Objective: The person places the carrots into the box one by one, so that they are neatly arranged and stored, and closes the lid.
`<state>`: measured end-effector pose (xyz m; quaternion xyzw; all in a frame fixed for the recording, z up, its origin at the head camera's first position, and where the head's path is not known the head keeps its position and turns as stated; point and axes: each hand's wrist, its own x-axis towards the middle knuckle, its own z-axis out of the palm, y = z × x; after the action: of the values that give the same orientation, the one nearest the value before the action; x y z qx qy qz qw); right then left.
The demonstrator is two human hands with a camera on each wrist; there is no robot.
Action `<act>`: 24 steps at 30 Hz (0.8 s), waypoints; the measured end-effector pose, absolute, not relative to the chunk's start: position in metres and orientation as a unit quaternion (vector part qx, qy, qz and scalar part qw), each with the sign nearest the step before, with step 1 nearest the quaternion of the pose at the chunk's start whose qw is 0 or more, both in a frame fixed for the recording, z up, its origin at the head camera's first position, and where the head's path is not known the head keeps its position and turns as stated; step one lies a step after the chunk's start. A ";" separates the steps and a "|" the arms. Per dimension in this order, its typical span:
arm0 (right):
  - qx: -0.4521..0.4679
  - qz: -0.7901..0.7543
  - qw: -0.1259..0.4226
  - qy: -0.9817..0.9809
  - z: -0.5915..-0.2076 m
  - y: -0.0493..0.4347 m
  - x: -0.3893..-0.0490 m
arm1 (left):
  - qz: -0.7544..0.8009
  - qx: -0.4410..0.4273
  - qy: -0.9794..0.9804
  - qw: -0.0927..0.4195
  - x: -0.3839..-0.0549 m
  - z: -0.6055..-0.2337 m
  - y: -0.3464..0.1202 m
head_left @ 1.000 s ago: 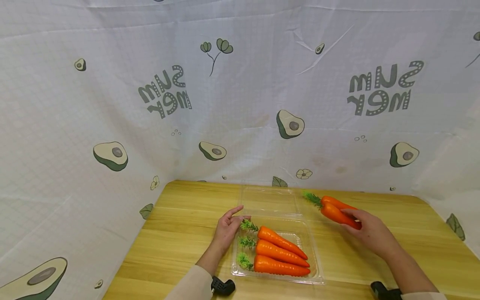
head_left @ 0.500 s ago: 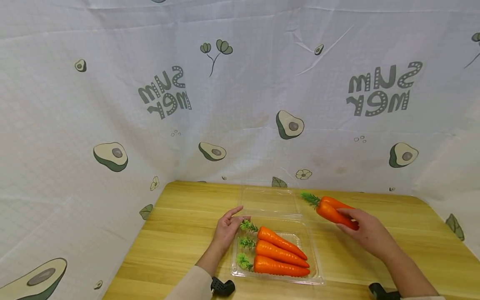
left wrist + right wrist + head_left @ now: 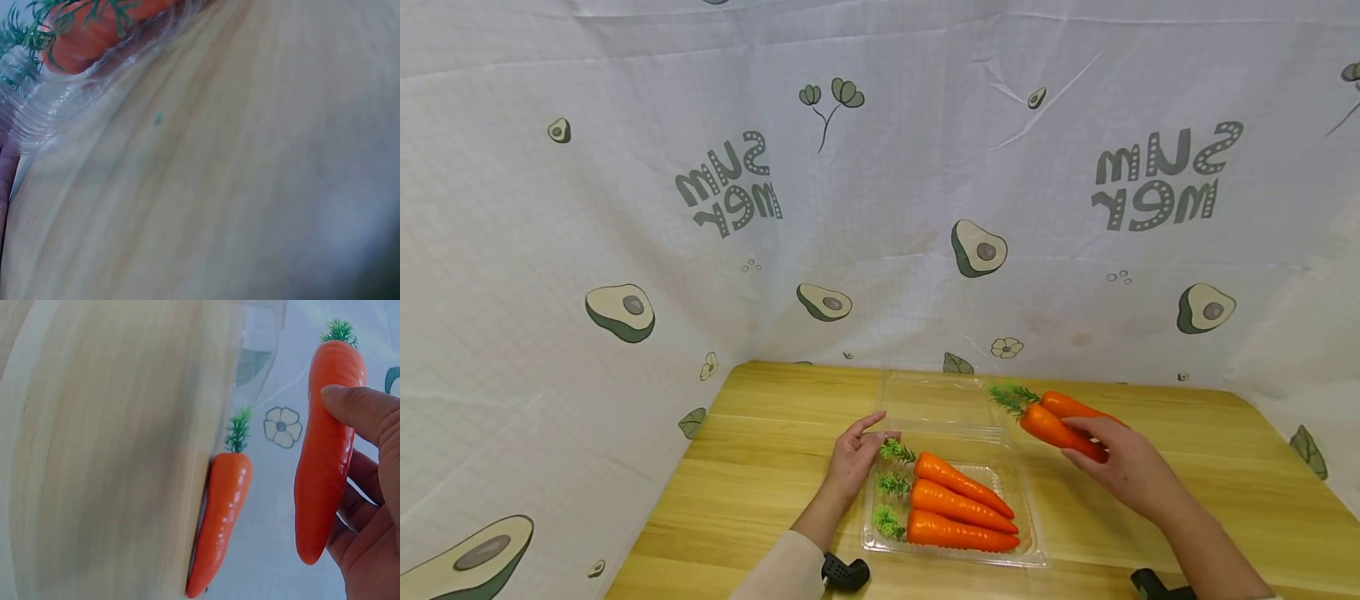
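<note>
My right hand (image 3: 1123, 467) pinches an orange toy carrot (image 3: 1052, 429) between thumb and fingers, lifted above the table. Its green top points left towards the box; the right wrist view shows the carrot (image 3: 328, 444) gripped near its upper half by the right hand (image 3: 369, 475). A second carrot (image 3: 1075, 406) lies behind it at the table's back edge. In the clear plastic box (image 3: 1030, 521), three carrots (image 3: 962, 500) lie side by side, green tops left. My left hand (image 3: 853, 458) touches the box's far left corner, index finger extended; its lower fingers are partly hidden.
The box's clear lid (image 3: 936, 400) lies folded back on the wooden table (image 3: 760, 450). A white printed cloth (image 3: 880, 183) hangs right behind the table and along its sides.
My right hand has moved a little left with its carrot, away from the carrot lying at the back. The left hand and the box have stayed where they were.
</note>
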<state>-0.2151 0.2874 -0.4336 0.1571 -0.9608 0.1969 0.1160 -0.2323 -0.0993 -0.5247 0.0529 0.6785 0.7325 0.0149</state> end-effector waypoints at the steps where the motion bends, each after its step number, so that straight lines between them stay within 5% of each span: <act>1: 0.162 0.198 0.119 -0.959 -0.433 0.286 -0.214 | 0.732 0.053 0.679 0.015 -0.232 -0.525 -0.099; 24: 0.227 0.219 0.190 -0.930 -0.433 0.259 -0.202 | 0.738 0.056 0.672 0.013 -0.233 -0.524 -0.099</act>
<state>-0.2019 0.2592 -0.4331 0.2266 -0.9297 0.2195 0.1900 -0.2332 -0.0991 -0.5243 0.0557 0.6725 0.7379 0.0127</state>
